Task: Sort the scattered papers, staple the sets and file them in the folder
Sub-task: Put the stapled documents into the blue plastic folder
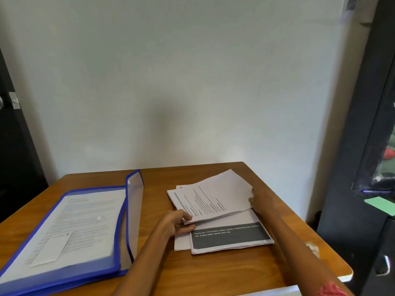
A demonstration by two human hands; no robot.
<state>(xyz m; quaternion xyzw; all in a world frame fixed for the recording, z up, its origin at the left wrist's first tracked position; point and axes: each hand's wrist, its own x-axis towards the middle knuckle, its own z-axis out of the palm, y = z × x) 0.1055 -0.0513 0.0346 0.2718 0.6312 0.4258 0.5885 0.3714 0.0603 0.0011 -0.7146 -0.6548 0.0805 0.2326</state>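
left hand pinches paper set corner | right hand grips its opposite edge

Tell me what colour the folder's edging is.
Blue, around the translucent folder; the head view shows it clearly.

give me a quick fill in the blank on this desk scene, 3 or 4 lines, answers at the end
1. The folder lying on the table has a trim coloured ____.
2. Both hands lift a set of papers; the left hand grips its near corner and the ____ hand grips its far edge.
3. The top sheet of the pile left on the table has a dark banner with ____ lettering.

Missing words: blue; right; white
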